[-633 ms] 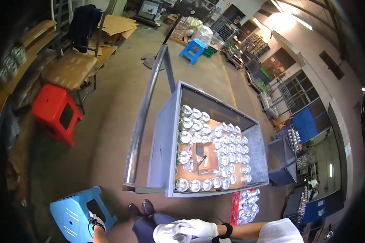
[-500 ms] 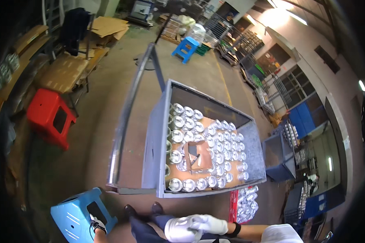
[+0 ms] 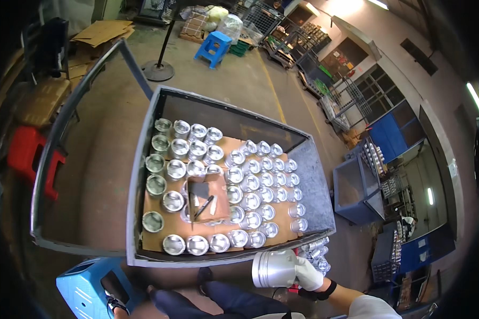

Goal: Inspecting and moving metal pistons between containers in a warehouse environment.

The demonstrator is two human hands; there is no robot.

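Silver piston clamped in white-gloved right hand, tipped on its side, grooved end to the left, just by the near rim of the grey metal cart; contact with rim, can't tell. Left hand well apart from the right, down at light-blue stool; too dark there to tell gripping from resting.

Status, judging by layout alone: much of the cart taken up by standing pistons in rough rows, tighter toward middle and right, looser at left. One more in hand, not set down. Others heaped loose at lower right, next to red crate, mostly hidden; count unreadable.

Surface: brown cardboard liner, showing between rows. Among the pistons, small open cardboard box with black pen and dark pad.

Room: concrete floor, yellow line beyond the cart. Tubular handle on cart's left, red stool past it. Farther out, bright-blue stool, second cart to the right, strip light at far right.
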